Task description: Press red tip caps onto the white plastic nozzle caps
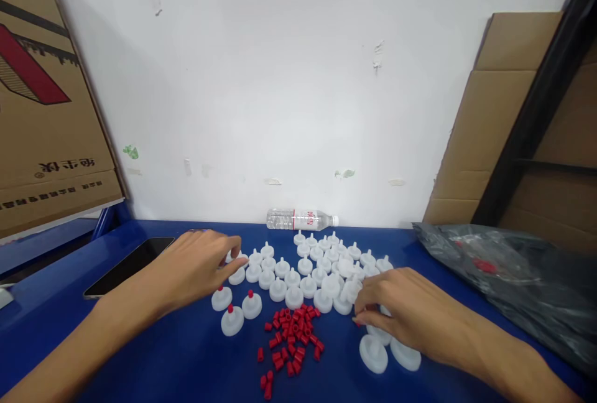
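My left hand (208, 263) is over the left end of a group of white nozzle caps (293, 297), its thumb and forefinger apart around one of them. Below it stand three white caps (252, 305) with red tips fitted on their spouts. My right hand (396, 303) is at the group's right side, fingers pinched on a small red cap (357, 324) that is mostly hidden. Under and beside that hand lie several white caps (373, 354), some tipped over. Between my hands, a loose pile of small red caps (293, 331) is spread on the blue table (196, 353).
A clear plastic bottle (303, 219) lies against the white wall. On the left are a dark phone (130, 266) and a printed cardboard box (51, 111). A grey plastic bag (504, 285) covers the right side, with cardboard (485, 123) standing behind.
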Available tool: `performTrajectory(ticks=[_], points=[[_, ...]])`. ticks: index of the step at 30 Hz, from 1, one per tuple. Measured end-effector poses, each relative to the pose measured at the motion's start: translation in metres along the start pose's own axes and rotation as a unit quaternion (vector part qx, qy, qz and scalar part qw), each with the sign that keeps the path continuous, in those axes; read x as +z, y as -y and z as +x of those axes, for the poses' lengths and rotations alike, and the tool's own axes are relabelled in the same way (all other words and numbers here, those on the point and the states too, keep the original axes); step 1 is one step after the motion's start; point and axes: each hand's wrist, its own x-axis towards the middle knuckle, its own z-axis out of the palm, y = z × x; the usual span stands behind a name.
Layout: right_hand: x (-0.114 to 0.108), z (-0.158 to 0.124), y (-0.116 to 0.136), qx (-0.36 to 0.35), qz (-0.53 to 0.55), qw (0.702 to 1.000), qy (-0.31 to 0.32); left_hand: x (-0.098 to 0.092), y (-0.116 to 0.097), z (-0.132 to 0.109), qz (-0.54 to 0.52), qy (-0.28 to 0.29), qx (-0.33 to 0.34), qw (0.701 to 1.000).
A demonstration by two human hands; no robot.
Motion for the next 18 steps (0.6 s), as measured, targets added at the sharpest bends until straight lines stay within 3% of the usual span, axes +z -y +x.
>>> performTrajectory(ticks=[2, 4, 6, 8, 10, 13, 18], points=[[0.002, 0.0, 0.0, -0.012, -0.019, 1.0, -0.012, -0.009, -0.009, -0.002, -0.034, -0.009, 0.037, 0.999], [0.004, 0.0, 0.0, -0.013, -0.04, 0.999, -0.015, -0.013, -0.019, -0.007, -0.092, 0.022, 0.091, 0.991], [0.005, 0.0, -0.002, -0.007, -0.056, 0.998, -0.006, -0.01, -0.028, -0.012, -0.135, 0.038, 0.154, 0.978], [0.007, 0.0, -0.003, -0.01, -0.065, 0.998, 0.005, -0.002, -0.039, -0.017, -0.145, 0.009, 0.21, 0.967], [0.007, 0.0, -0.002, -0.019, -0.072, 0.997, 0.018, 0.01, -0.051, -0.022, -0.124, -0.038, 0.26, 0.957], [0.008, 0.001, -0.001, -0.018, -0.086, 0.996, 0.036, 0.031, -0.072, -0.029, -0.001, -0.125, 0.357, 0.926], [0.008, 0.0, -0.001, -0.008, -0.084, 0.995, 0.044, 0.059, -0.099, -0.042, 0.065, -0.165, 0.455, 0.873]])
